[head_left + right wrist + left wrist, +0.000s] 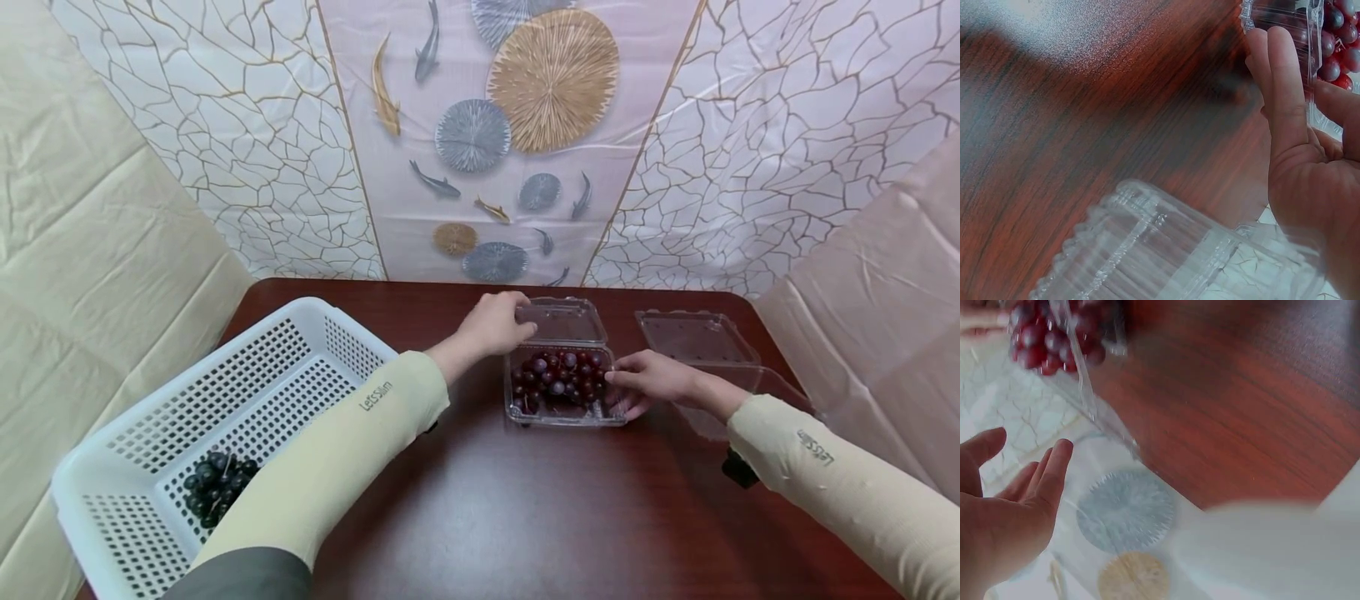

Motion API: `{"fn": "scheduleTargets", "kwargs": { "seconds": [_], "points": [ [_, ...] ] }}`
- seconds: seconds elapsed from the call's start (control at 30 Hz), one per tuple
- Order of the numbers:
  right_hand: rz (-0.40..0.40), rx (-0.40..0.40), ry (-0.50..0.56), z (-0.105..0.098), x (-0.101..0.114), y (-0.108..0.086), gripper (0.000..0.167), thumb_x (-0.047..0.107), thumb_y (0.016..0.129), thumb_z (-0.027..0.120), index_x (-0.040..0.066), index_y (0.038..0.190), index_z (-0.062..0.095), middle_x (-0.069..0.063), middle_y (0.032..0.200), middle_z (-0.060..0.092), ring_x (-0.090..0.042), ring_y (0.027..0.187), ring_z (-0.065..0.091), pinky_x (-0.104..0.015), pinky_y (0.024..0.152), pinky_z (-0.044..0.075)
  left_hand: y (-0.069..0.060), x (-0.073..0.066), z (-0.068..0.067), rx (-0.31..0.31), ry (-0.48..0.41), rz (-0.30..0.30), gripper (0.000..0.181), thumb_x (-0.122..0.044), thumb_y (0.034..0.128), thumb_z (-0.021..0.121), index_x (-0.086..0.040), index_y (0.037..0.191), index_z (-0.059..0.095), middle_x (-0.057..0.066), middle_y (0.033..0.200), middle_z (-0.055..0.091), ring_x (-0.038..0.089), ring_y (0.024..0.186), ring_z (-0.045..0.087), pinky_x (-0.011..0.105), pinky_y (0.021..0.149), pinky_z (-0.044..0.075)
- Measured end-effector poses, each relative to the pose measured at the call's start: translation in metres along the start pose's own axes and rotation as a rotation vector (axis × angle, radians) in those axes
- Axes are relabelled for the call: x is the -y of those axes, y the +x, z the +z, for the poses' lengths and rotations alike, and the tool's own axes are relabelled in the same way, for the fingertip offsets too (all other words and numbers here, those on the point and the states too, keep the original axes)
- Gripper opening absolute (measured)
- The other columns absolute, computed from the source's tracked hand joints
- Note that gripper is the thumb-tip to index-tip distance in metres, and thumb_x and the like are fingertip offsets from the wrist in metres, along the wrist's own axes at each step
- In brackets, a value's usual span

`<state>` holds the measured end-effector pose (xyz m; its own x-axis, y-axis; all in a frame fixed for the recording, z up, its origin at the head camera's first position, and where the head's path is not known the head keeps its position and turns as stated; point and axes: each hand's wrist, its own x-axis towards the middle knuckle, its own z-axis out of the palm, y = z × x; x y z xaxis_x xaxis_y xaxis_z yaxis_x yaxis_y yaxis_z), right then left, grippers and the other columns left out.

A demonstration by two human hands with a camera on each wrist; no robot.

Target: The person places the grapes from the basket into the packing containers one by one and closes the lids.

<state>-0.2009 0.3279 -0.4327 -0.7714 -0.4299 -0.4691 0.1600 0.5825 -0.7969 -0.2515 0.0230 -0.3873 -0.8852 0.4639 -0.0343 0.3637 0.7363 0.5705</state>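
Cream "Let'sSlim" sleeves (337, 462), boxed red grapes (558, 377)

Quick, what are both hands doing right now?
Left hand: open, beside the clear plastic lid.
Right hand: holding the clear rectangular plastic box of dark-red grapes.

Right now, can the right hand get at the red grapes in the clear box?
Probably yes: the clear box has its lid swung open, nothing covers the red grapes, and the right hand is at the box's right wall, so likely only the rim is in the way.
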Motion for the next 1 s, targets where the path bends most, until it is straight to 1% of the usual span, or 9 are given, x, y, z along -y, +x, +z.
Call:
{"fn": "scheduleTargets", "kwargs": {
  "seconds": [0.1, 0.23, 0.3, 0.47, 0.53, 0.67, 0.83, 0.93, 1.0],
  "points": [
    [0.007, 0.001, 0.001, 0.0, 0.001, -0.001, 0.038, 0.018, 0.115, 0.051, -0.017, 0.127, 0.059, -0.028, 0.112, 0.073, -0.022, 0.081, 0.074, -0.048, 0.076, 0.066, 0.006, 0.003, -0.007, -0.023, -0.086, -0.091, 0.049, -0.029, 0.1044, 0.068, -0.004, 0.146, 0.062, 0.012, 0.134, 0.072, 0.032, 0.128, 0.064, 0.042, 0.109, 0.052],
    [0.02, -0.005, 0.004, 0.0, 0.001, -0.001, 0.037, 0.017, 0.115, 0.05, -0.016, 0.128, 0.059, -0.028, 0.112, 0.073, -0.022, 0.082, 0.074, -0.046, 0.075, 0.066, 0.011, 0.007, -0.008, -0.042, -0.15, -0.2, 0.053, -0.036, 0.1036, 0.065, -0.003, 0.145, 0.063, 0.013, 0.141, 0.068, 0.034, 0.137, 0.058, 0.042, 0.109, 0.051],
    [0.02, -0.003, 0.009, 0.0, 0.0, -0.001, 0.037, 0.016, 0.115, 0.049, -0.017, 0.13, 0.058, -0.028, 0.112, 0.073, -0.023, 0.082, 0.074, -0.045, 0.075, 0.066, 0.013, 0.008, -0.007, -0.045, -0.173, -0.256, 0.049, -0.039, 0.1035, 0.064, -0.003, 0.136, 0.068, 0.014, 0.14, 0.068, 0.035, 0.133, 0.06, 0.041, 0.105, 0.053],
    [0.017, 0.002, 0.025, 0.0, -0.001, -0.001, 0.038, 0.015, 0.115, 0.048, -0.018, 0.133, 0.055, -0.028, 0.113, 0.073, -0.024, 0.083, 0.074, -0.044, 0.074, 0.066, 0.016, 0.011, -0.003, -0.043, -0.257, -0.388, 0.052, -0.044, 0.104, 0.061, 0.002, 0.127, 0.068, 0.019, 0.136, 0.067, 0.034, 0.121, 0.065, 0.041, 0.099, 0.054],
    [0.018, 0.003, 0.024, 0.0, 0.0, -0.001, 0.038, 0.015, 0.115, 0.048, -0.018, 0.133, 0.055, -0.028, 0.113, 0.073, -0.024, 0.083, 0.075, -0.044, 0.074, 0.066, 0.019, 0.014, 0.0, -0.044, -0.298, -0.429, 0.057, -0.045, 0.1036, 0.061, 0.004, 0.133, 0.064, 0.02, 0.14, 0.065, 0.035, 0.119, 0.068, 0.041, 0.099, 0.055],
    [0.023, 0.006, 0.025, 0.0, 0.001, 0.0, 0.038, 0.016, 0.115, 0.048, -0.018, 0.133, 0.055, -0.028, 0.114, 0.073, -0.024, 0.085, 0.075, -0.043, 0.074, 0.066, 0.024, 0.02, 0.006, -0.045, -0.423, -0.516, 0.06, -0.045, 0.1043, 0.062, 0.004, 0.138, 0.06, 0.02, 0.14, 0.062, 0.033, 0.107, 0.075, 0.039, 0.096, 0.058],
    [0.029, 0.008, 0.027, -0.001, 0.001, 0.0, 0.038, 0.016, 0.116, 0.048, -0.017, 0.133, 0.055, -0.027, 0.114, 0.073, -0.025, 0.086, 0.075, -0.043, 0.074, 0.066, 0.029, 0.026, 0.013, -0.045, -0.628, -0.602, 0.068, -0.044, 0.1063, 0.061, 0.004, 0.153, 0.048, 0.025, 0.155, 0.049, 0.035, 0.117, 0.072, 0.041, 0.099, 0.06],
    [0.03, 0.007, 0.03, -0.001, 0.001, 0.0, 0.037, 0.016, 0.116, 0.048, -0.017, 0.132, 0.055, -0.026, 0.113, 0.073, -0.024, 0.085, 0.075, -0.043, 0.074, 0.066, 0.031, 0.027, 0.017, -0.033, -0.72, -0.631, 0.072, -0.043, 0.1066, 0.061, 0.003, 0.158, 0.043, 0.025, 0.164, 0.039, 0.037, 0.121, 0.07, 0.041, 0.101, 0.059],
    [0.03, 0.007, 0.033, -0.001, 0.002, 0.0, 0.037, 0.015, 0.116, 0.048, -0.017, 0.132, 0.055, -0.026, 0.113, 0.073, -0.024, 0.085, 0.074, -0.043, 0.074, 0.066, 0.031, 0.028, 0.02, -0.029, -0.766, -0.641, 0.072, -0.042, 0.1067, 0.061, 0.003, 0.16, 0.041, 0.024, 0.164, 0.039, 0.037, 0.122, 0.069, 0.042, 0.102, 0.059]
  ]
}}
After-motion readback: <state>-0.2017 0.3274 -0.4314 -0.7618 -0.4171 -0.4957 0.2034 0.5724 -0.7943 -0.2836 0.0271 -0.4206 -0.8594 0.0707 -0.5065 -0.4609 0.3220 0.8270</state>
